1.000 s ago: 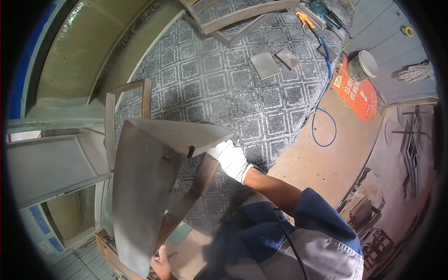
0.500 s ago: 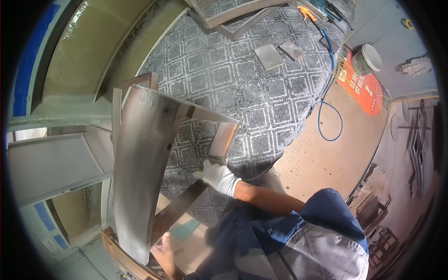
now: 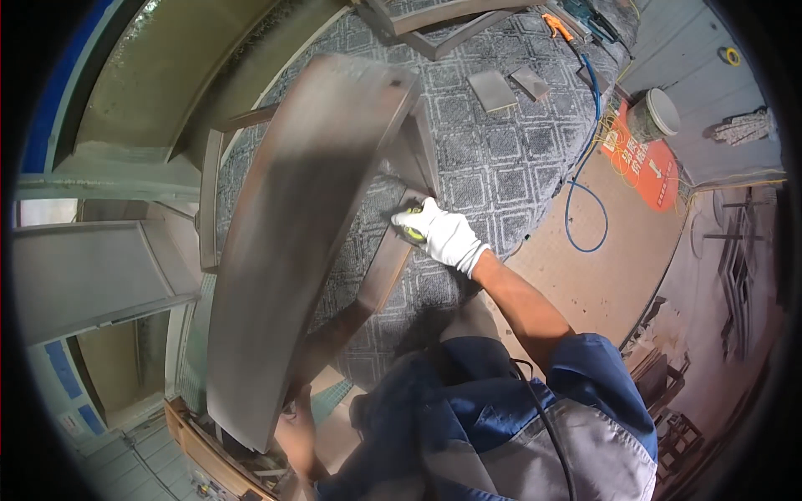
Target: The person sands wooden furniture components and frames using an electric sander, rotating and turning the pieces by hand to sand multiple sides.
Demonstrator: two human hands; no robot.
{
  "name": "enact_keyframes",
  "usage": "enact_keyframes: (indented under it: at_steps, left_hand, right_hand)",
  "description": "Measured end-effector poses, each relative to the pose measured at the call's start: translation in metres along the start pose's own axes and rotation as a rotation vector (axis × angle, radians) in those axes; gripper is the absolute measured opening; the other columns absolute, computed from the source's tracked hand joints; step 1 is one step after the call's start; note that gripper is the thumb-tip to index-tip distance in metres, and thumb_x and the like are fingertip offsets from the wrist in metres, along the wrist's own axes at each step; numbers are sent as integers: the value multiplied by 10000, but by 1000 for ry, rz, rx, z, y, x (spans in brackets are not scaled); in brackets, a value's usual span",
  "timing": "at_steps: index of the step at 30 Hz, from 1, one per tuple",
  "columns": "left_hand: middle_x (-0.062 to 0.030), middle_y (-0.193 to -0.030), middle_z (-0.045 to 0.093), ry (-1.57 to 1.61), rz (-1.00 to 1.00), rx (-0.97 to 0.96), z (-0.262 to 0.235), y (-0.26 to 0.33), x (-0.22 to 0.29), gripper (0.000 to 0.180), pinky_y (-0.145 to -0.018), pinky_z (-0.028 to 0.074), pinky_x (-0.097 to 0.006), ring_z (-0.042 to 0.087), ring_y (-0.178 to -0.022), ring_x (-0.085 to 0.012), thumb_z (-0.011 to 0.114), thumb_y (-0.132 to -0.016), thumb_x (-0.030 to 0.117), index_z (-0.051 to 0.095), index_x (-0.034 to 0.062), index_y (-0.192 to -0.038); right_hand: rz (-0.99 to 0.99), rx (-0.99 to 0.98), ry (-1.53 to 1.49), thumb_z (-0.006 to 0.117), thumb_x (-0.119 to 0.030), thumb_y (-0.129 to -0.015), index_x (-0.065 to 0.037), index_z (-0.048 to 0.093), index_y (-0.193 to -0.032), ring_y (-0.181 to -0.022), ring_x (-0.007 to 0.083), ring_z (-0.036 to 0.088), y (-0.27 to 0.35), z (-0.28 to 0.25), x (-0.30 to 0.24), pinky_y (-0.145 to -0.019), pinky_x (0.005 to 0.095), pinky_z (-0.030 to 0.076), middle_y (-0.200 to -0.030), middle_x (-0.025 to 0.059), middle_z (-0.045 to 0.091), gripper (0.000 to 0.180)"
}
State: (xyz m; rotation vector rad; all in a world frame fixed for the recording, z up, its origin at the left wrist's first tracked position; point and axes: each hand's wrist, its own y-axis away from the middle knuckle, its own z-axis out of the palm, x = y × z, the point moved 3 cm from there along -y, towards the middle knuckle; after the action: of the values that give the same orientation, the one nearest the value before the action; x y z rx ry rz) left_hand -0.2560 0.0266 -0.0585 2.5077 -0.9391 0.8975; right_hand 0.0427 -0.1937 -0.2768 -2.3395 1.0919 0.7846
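A wooden frame (image 3: 384, 280) with a broad, slightly curved board (image 3: 288, 225) stands tilted in front of me, left of the middle. My right hand (image 3: 447, 236), in a white glove, is closed round a small black-and-green hand tool (image 3: 413, 224). The tool is against the frame's right-hand bar, and my palm hides most of it. Lower down, my bare left hand (image 3: 296, 422) grips the near end of the frame beside the board's lower edge. The board and the frame partly cover its fingers.
Patterned grey carpet covers the work surface (image 3: 476, 175). On it lie two small wood pieces (image 3: 491, 91), more frames (image 3: 439, 33) and an orange air gun (image 3: 557, 27) with a blue hose (image 3: 597, 117). A white bucket (image 3: 653, 115) stands at right. Another wooden frame (image 3: 210, 200) is behind the board.
The wooden frame has shifted and turned, its far end moving up and right. My right hand has moved up and right along the bar with the tool. My left hand stays at the near end.
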Motion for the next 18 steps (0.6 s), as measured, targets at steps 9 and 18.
enact_keyframes:
  at_steps: [9,18]
  left_hand:
    - [-121,-992,782,-203,426,-6,46,-25,-33,286,-785,581,-408,739,-863,-266,861,-920,217,756,-5,-1067]
    - [-121,-1040,607,312,745,-22,20,-57,18,787,-870,511,-386,625,-972,-252,891,-836,472,539,-52,-1307]
  right_hand:
    - [188,-341,-232,621,-309,-1044,-292,685,-1364,-1056,373,712,85,81,-85,-837,460,586,-1272,171,639,327]
    - [220,-81,-60,722,-285,-982,-298,701,-1377,-895,383,729,101,-51,-98,-754,418,614,-1142,198,672,395]
